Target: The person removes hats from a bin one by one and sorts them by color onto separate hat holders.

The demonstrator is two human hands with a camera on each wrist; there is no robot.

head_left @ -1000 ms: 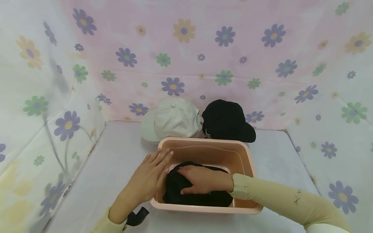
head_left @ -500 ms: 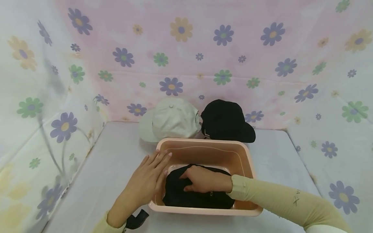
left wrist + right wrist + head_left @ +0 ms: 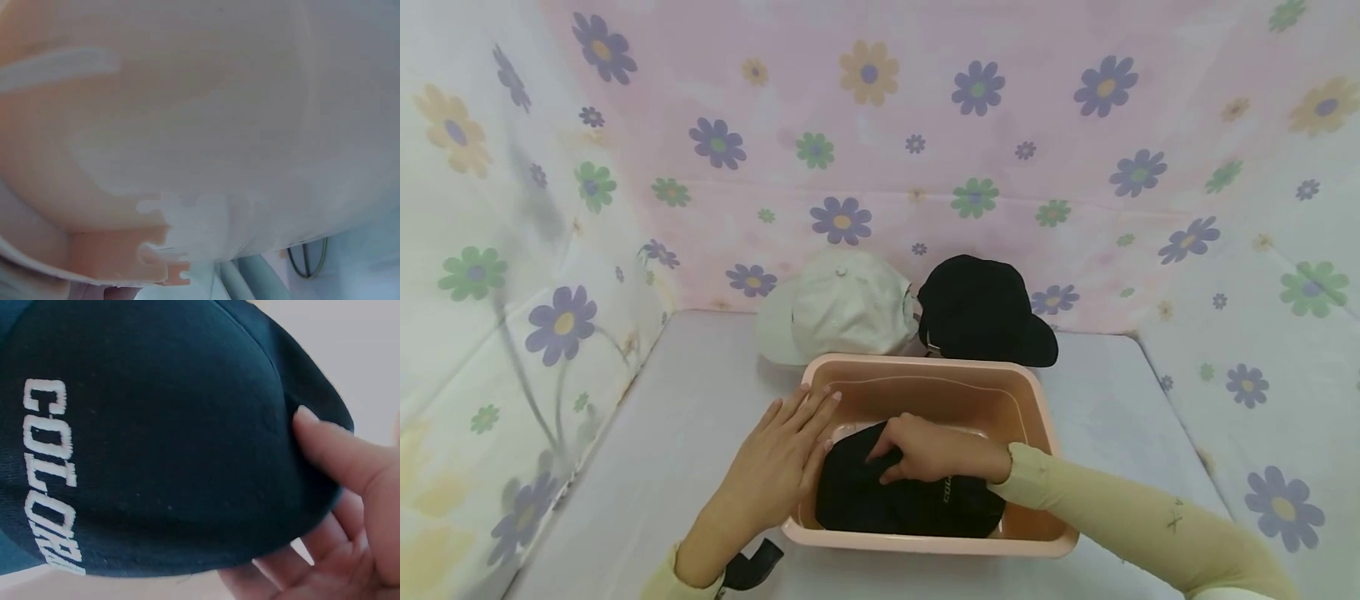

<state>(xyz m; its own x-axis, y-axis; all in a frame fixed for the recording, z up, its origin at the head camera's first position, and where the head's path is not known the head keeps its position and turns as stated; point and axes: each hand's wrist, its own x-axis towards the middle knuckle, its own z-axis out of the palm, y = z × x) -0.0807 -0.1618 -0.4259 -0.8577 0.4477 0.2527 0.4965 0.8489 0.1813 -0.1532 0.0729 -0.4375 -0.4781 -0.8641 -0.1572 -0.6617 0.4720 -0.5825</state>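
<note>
A dark cap [image 3: 898,508] with white lettering lies in a pink plastic basin [image 3: 925,545]. My right hand [image 3: 921,450] pinches the cap's edge. In the right wrist view the thumb [image 3: 331,440] presses on top of the dark fabric [image 3: 169,444], and the other fingers pass beneath it. The letters there begin "COLOR". With straight fingers, my left hand [image 3: 782,462] rests over the basin's left rim. The left wrist view is filled by a blurred pale surface.
Behind the basin stand a white cap [image 3: 853,308] and a black cap [image 3: 981,308], side by side. All rest on a pale table [image 3: 700,375] enclosed by flower-print cloth [image 3: 880,167]. A black curved object [image 3: 752,567] sits by the left wrist.
My right hand has gone from spread fingers over the dark cap to a pinch on it, and has risen slightly. More of the lettering shows. The left hand stays on the rim.
</note>
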